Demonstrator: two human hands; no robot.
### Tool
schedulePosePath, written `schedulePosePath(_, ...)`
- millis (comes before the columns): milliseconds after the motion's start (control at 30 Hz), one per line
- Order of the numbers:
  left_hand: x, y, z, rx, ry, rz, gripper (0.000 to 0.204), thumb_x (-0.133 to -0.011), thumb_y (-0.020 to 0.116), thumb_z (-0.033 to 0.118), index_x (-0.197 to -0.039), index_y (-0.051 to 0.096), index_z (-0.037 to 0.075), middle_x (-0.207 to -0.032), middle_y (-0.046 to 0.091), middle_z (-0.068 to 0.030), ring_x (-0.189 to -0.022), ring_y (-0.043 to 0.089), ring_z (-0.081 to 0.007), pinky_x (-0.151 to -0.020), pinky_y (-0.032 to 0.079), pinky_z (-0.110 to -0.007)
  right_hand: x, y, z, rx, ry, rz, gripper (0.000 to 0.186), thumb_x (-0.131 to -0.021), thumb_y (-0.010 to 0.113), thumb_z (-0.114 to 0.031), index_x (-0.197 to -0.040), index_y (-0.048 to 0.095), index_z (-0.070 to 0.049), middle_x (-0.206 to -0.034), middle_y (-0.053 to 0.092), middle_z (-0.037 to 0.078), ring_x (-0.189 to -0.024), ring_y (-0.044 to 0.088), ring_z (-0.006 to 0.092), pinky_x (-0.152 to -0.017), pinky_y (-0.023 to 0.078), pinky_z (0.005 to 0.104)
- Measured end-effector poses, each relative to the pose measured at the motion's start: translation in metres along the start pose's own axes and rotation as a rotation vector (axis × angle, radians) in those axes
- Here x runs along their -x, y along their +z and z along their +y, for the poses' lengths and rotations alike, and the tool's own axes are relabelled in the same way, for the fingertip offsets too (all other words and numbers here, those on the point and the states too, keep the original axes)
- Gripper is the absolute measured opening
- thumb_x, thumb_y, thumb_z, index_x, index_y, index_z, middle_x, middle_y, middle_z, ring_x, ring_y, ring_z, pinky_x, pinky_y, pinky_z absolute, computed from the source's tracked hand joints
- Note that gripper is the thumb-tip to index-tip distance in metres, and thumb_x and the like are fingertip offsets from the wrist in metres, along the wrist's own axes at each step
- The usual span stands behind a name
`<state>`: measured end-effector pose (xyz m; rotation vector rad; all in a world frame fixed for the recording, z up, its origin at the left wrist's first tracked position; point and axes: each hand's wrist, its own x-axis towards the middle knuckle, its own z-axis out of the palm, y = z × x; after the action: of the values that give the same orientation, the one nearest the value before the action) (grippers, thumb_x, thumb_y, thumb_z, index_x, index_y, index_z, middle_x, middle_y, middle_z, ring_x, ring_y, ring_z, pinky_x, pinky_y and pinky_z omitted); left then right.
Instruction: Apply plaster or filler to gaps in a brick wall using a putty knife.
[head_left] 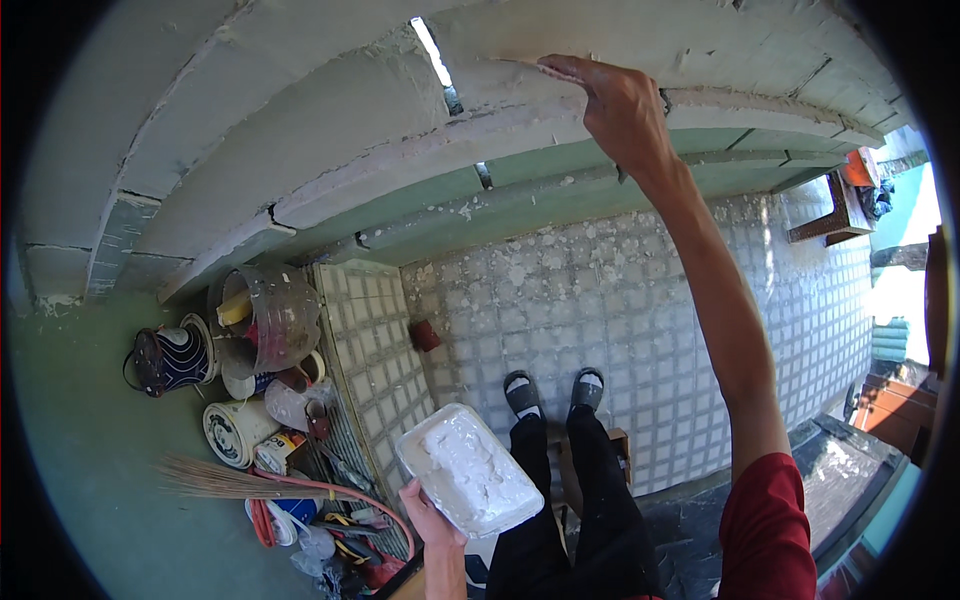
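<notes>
My left hand (434, 518) is closed on the near left side of a rectangular plastic tub (408, 452). White paste (475, 470) lies thick and uneven inside the tub. Higher up, my right hand (625, 108) is closed against the pale, paste-smeared panel surface (600, 35). A thin flat edge of what looks like a putty knife (515, 61) shows beyond its fingers; the hand hides most of that tool. Left of this hand, a narrow bright gap (432, 52) runs between two panels.
At left stand a clear plastic bin (285, 320), a dark patterned bucket (172, 358), a white-lidded bucket (228, 432) and a straw broom (215, 478). My feet stand near the tiled floor (660, 330). A wooden bench (838, 215) is at far right; ledges cross below the panels.
</notes>
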<state>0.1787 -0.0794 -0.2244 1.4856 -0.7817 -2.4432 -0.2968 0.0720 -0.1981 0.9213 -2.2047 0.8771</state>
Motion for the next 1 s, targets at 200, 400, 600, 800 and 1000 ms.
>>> schedulePosePath(200, 0.0, 0.005, 0.001, -0.028, 0.002, 0.037, 0.06, -0.088, 0.042, 0.042, -0.132, 0.047, 0.002, -0.124, 0.058, -0.0122, -0.112, 0.057, -0.0296, -0.098, 0.045, -0.042, -0.011, 0.007, 0.013, 0.103, -0.021, -0.022, 0.049, -0.066, 0.053, 0.012, -0.106, 0.07, -0.01, -0.101, 0.07, 0.011, -0.086, 0.067, 0.0303, -0.075, 0.056, 0.0396)
schedulePosePath(400, -0.005, 0.009, 0.006, 0.054, 0.023, 0.031, 0.058, -0.087, 0.043, 0.041, -0.129, 0.049, 0.002, -0.122, 0.06, -0.0116, -0.11, 0.059, -0.0292, -0.096, 0.046, -0.042, 0.013, 0.03, 0.013, 0.181, -0.155, -0.08, 0.044, -0.068, 0.056, 0.007, -0.106, 0.067, -0.012, -0.101, 0.069, 0.007, -0.085, 0.067, 0.0266, -0.068, 0.056, 0.0387)
schedulePosePath(600, -0.004, 0.005, 0.012, 0.065, 0.025, 0.052, 0.058, -0.086, 0.044, 0.041, -0.129, 0.049, 0.003, -0.121, 0.06, -0.0116, -0.109, 0.059, -0.0287, -0.094, 0.047, -0.042, -0.007, 0.008, 0.003, 0.112, -0.098, 0.051, 0.043, -0.068, 0.058, 0.007, -0.104, 0.068, -0.013, -0.101, 0.07, 0.006, -0.086, 0.068, 0.0245, -0.07, 0.057, 0.0374)
schedulePosePath(800, -0.004, 0.015, 0.01, 0.084, 0.018, 0.075, 0.058, -0.086, 0.043, 0.041, -0.129, 0.049, 0.003, -0.122, 0.059, -0.0121, -0.109, 0.059, -0.0284, -0.094, 0.047, -0.041, 0.002, 0.025, 0.013, 0.221, -0.185, 0.058, 0.041, -0.068, 0.059, 0.007, -0.103, 0.068, -0.013, -0.101, 0.07, 0.004, -0.087, 0.068, 0.0229, -0.068, 0.058, 0.0356)
schedulePosePath(1000, -0.001, 0.019, 0.007, 0.055, 0.039, 0.135, 0.058, -0.086, 0.043, 0.041, -0.128, 0.049, 0.002, -0.121, 0.06, -0.0121, -0.107, 0.06, -0.0285, -0.093, 0.048, -0.041, 0.021, 0.031, 0.016, 0.185, -0.275, -0.072, 0.042, -0.066, 0.061, 0.008, -0.102, 0.068, -0.013, -0.101, 0.07, 0.004, -0.087, 0.068, 0.023, -0.067, 0.058, 0.0354)
